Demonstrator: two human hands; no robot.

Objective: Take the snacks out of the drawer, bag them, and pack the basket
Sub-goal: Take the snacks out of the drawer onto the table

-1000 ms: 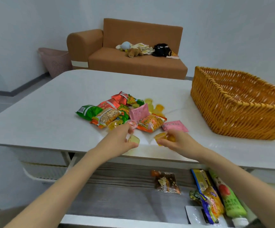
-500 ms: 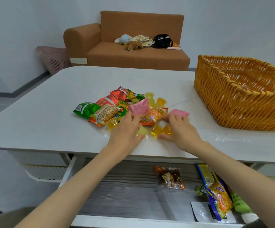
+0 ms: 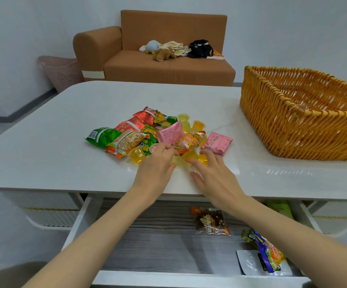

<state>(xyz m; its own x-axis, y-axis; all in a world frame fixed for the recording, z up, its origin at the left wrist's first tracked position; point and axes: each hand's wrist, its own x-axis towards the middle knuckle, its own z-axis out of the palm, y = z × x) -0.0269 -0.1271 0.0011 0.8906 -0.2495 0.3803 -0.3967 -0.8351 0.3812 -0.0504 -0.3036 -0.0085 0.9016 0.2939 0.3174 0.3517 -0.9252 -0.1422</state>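
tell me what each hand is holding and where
The right hand holds nothing; its fingers lie straight over the jelly cups. The left hand covers a pale jelly cup, but whether it grips it cannot be told.

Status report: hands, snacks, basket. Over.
Left hand and right hand open, touching jelly cups beside snack pile. Basket shows no snacks. More packets in open drawer. Nothing blocking.

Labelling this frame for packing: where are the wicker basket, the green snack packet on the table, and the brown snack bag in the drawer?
wicker basket [image 3: 293,129]: head view, front wall.
green snack packet [image 3: 103,137]: head view, packet's middle.
brown snack bag [image 3: 211,222]: head view, bag's middle.
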